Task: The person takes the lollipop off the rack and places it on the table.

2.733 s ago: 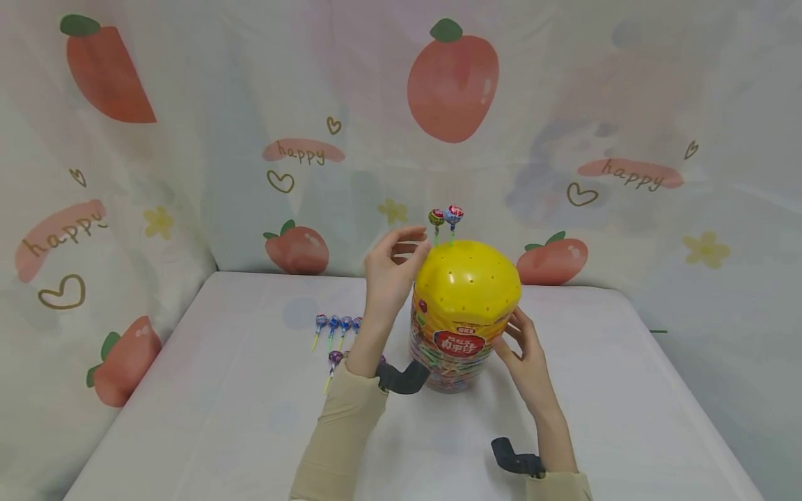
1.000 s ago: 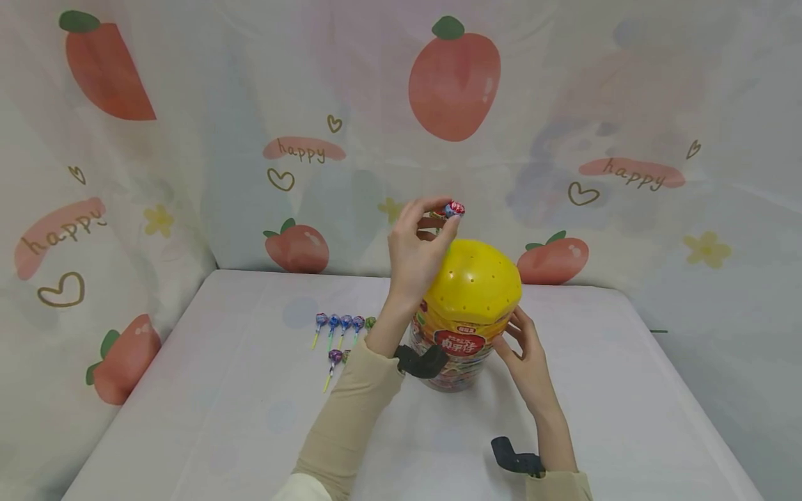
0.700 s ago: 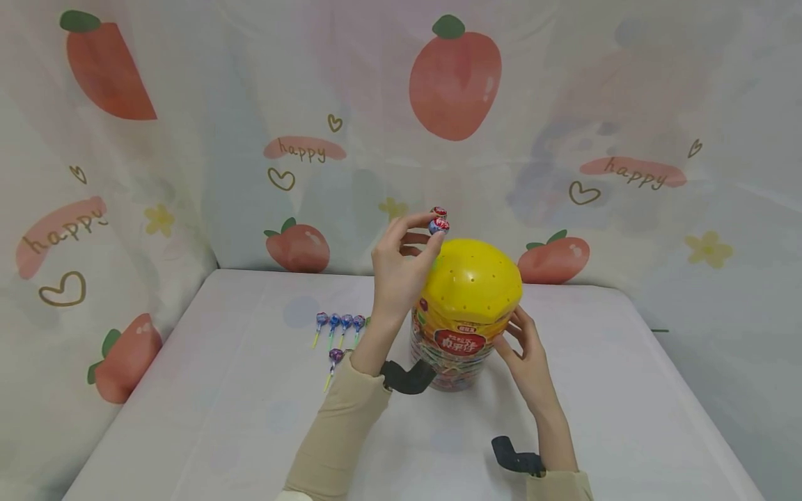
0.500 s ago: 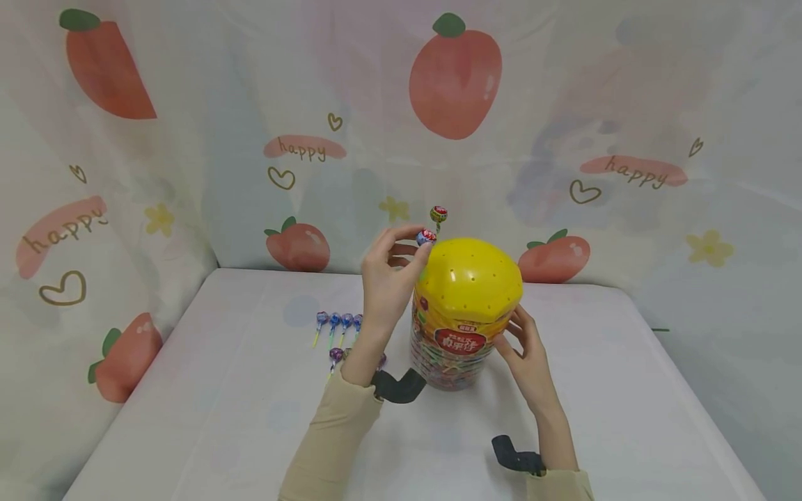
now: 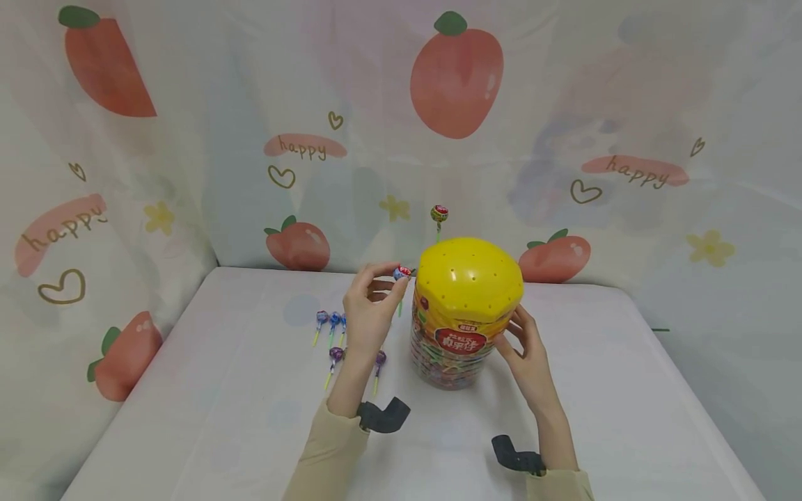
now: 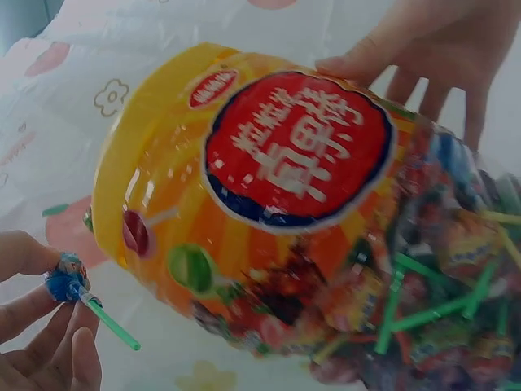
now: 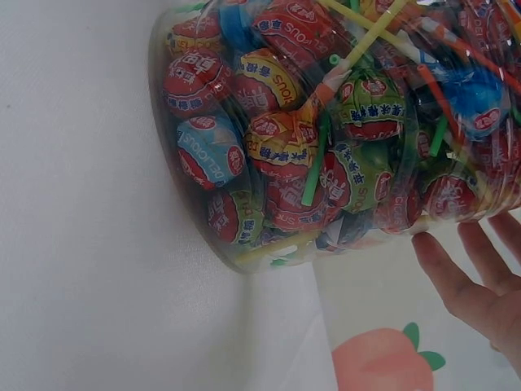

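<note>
Left of the jar, my left hand (image 5: 366, 313) pinches a blue-and-red wrapped lollipop (image 5: 403, 273) by its head. Its green stick (image 6: 116, 327) points away from the fingers in the left wrist view. A clear jar (image 5: 460, 344) full of lollipops stands upright, under a domed yellow lid (image 5: 468, 278) dotted with small holes. One green-and-red lollipop (image 5: 439, 213) rises on a green stick at the lid's back left. My right hand (image 5: 526, 365) rests its spread fingers and thumb against the jar's right side; its fingertips (image 7: 431, 248) touch the clear wall in the right wrist view.
Several lollipops lie on the white table left of the jar: a back row with blue ones (image 5: 322, 318), and a nearer row with purple ones (image 5: 380, 358). My left forearm hides part of both rows. A peach-print cloth (image 5: 301, 83) hangs behind the table.
Two lollipops stood at the lid earlier. My left hand has taken hold of the blue-and-red one and drawn it away, left and down. My right hand has stayed at the jar.
</note>
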### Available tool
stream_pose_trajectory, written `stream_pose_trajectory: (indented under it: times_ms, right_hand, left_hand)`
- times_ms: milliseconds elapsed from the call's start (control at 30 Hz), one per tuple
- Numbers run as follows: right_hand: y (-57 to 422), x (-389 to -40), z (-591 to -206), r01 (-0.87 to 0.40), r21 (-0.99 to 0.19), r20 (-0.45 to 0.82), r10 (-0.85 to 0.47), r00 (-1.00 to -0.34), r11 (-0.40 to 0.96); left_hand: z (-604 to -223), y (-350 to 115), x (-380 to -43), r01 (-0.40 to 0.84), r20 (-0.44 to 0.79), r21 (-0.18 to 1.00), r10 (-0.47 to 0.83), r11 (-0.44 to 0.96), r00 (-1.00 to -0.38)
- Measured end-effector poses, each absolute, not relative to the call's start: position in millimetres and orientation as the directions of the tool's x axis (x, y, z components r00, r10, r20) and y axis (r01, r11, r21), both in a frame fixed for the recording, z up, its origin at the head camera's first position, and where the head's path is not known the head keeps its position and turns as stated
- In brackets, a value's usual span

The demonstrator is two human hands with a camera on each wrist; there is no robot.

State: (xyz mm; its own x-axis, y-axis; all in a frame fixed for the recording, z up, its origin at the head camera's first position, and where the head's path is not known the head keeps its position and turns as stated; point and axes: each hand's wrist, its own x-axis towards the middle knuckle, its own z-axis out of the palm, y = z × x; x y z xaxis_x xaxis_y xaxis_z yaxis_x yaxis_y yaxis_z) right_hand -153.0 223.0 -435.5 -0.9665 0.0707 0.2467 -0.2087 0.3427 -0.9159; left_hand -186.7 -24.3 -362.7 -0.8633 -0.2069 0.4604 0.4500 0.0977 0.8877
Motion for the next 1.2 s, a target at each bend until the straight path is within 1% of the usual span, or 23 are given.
stream_pose_trajectory:
  times_ms: [167, 333, 567, 800, 867, 1033, 1200]
  right_hand:
    - [222.8, -152.9, -436.0, -0.211, -0.917, 0.248, 0.069, -0.966, 0.339]
    - [223.8, -154.3, -437.4, -0.207, -0.917, 0.245, 0.072, -0.967, 0.342]
    - [223.3, -154.5, -437.1, -0.204, -0.918, 0.242, 0.071, -0.968, 0.341]
    - [222.5, -154.0, -434.6, -0.204, -0.921, 0.24, 0.069, -0.968, 0.331]
    - [222.3, -154.1, -434.3, -0.204, -0.923, 0.238, 0.068, -0.969, 0.327]
    - [222.1, -154.5, -435.5, -0.199, -0.925, 0.231, 0.065, -0.971, 0.324]
    - [222.6, -154.2, -435.7, -0.199, -0.924, 0.233, 0.069, -0.97, 0.325]
  left_hand:
    - [-380.0, -31.0, -182.9, 0.351, 0.354, 0.935, -0.241, 0.058, -0.903]
    - [-394.4, -37.9, -182.2, 0.296, 0.296, 0.954, -0.264, 0.043, -0.918]
    - [-413.0, -47.9, -176.0, 0.204, 0.22, 0.975, -0.287, 0.086, -0.932]
    - [-431.5, -60.4, -174.8, 0.108, 0.131, 0.99, -0.292, 0.091, -0.947]
    - [-433.9, -65.0, -175.0, 0.076, 0.107, 0.99, -0.294, 0.115, -0.95]
    - [-439.2, -78.3, -175.7, 0.014, 0.07, 0.984, -0.309, 0.179, -0.949]
    - [-447.7, -92.9, -178.4, -0.008, 0.06, 0.976, -0.3, 0.22, -0.952]
